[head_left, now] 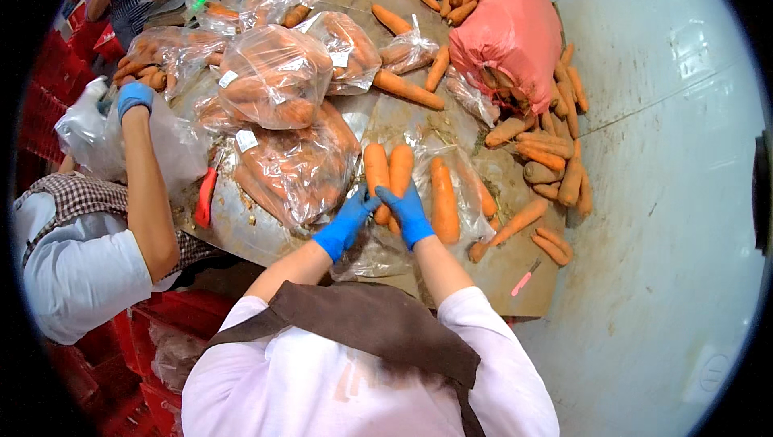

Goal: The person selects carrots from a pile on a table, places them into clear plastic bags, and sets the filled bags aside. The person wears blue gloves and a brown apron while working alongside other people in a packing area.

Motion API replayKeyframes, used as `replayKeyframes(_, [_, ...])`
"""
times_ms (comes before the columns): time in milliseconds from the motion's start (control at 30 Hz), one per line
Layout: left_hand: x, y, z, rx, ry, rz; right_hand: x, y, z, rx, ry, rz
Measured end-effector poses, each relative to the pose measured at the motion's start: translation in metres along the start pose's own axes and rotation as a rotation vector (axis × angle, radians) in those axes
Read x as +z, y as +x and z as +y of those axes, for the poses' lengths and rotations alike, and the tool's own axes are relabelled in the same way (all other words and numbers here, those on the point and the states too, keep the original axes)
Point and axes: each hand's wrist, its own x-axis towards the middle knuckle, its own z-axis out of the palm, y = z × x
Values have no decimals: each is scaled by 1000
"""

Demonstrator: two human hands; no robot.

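Head view, nearest first: the left hand (pixel 346 224) and right hand (pixel 409 213), both in blue gloves, hold a pair of carrots (pixel 400 165) side by side over the near part of the table (pixel 499 286); each grip is narrow, curled about the lower part of the pair, the fingers meeting in front. A slip seems the likeliest mishap; smooth, rounded skins and so low a grip would cause it, since the thick upper ends stand unsupported; the loose clear plastic (pixel 369 261) just below might also snag a finger, and a careless reach rightward could meet the pink-handled knife (pixel 522 284). The pair looks thick, bright orange, blunt-topped and fairly clean; its lower ends are partly hidden by the gloves. Just to the right lies a large carrot (pixel 444 204); farther off, bagged carrots (pixel 278 79) crowd the left, a co-worker's hand (pixel 135 99) beyond them; on the right, dirtier loose carrots (pixel 547 147) lie by a pink sack (pixel 511 26).
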Motion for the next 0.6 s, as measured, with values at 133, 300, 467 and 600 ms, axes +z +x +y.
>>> replayKeyframes(133, [35,-10,-14,427,332,95,-14,-27,-38,321,374,-146])
replayKeyframes(300, [52,-10,17,624,772,-179,-36,-49,-29,385,675,94])
replayKeyframes(467, [44,-5,-13,558,853,-102,-68,-26,-48,167,887,177])
replayKeyframes(600, [16,-5,-31,593,1198,-300,-110,21,-61,13,768,233])
